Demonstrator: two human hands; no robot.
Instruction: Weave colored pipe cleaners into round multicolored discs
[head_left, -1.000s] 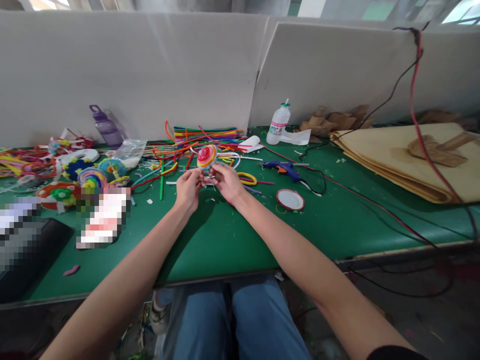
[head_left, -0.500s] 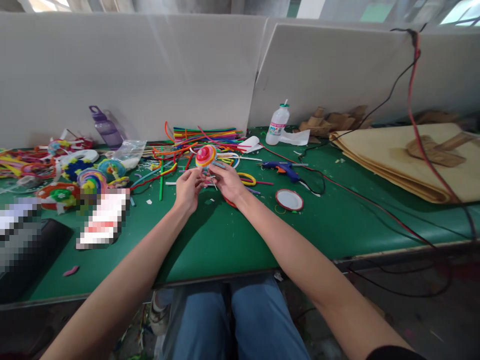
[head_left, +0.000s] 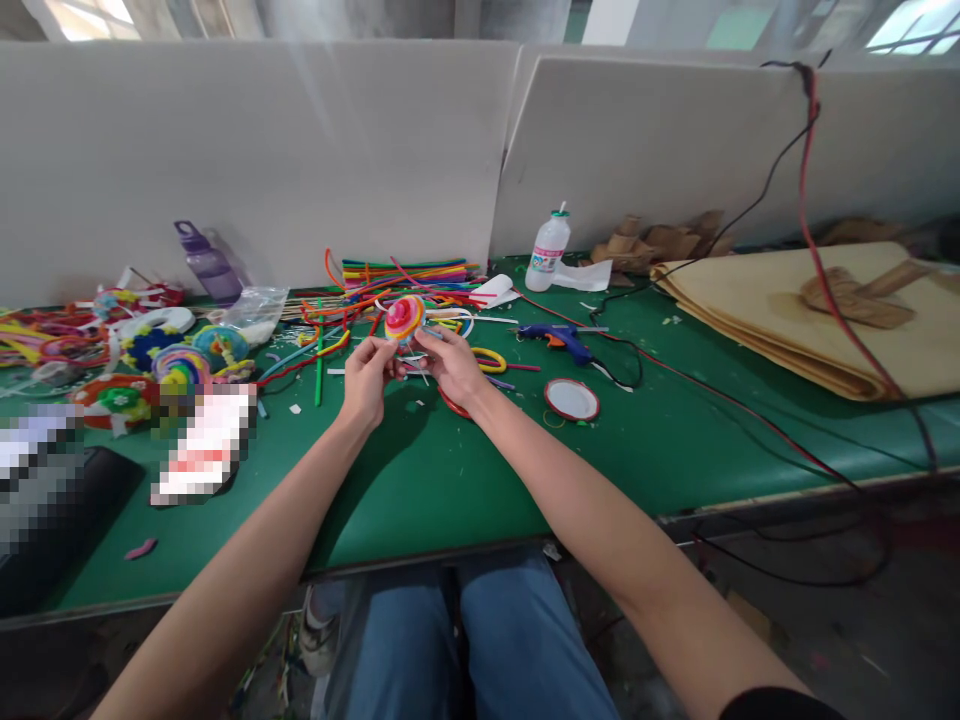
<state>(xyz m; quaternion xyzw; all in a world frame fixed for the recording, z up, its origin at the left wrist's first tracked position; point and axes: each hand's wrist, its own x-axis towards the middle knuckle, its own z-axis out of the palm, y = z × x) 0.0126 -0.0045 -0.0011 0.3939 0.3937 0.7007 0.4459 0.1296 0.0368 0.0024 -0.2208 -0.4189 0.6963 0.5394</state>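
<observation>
A round craft piece coiled from colourful pipe cleaners (head_left: 403, 319), with a pink-red middle and yellow, orange and blue rings, is held up over the table. My left hand (head_left: 367, 380) pinches its lower left edge. From the right, my right hand (head_left: 450, 364) grips it, fingers closed near its lower edge. A thin pale strand shows between the hands; what it belongs to I cannot make out. Just behind lies a pile of loose pipe cleaners (head_left: 412, 272). A yellow pipe-cleaner loop (head_left: 489, 360) lies right of my right hand.
A blue glue gun (head_left: 559, 341) with its cord and a round white lid-like disc (head_left: 572, 400) lie to the right. A drink bottle (head_left: 549, 250) and purple bottle (head_left: 210, 265) stand behind. Finished-looking coiled pieces (head_left: 180, 362) lie left; folded yellowish sheets (head_left: 780, 330) lie far right.
The view has shifted slightly. Both hands keep hold of the coiled piece, which now faces a little more upright; the hands have barely moved.
</observation>
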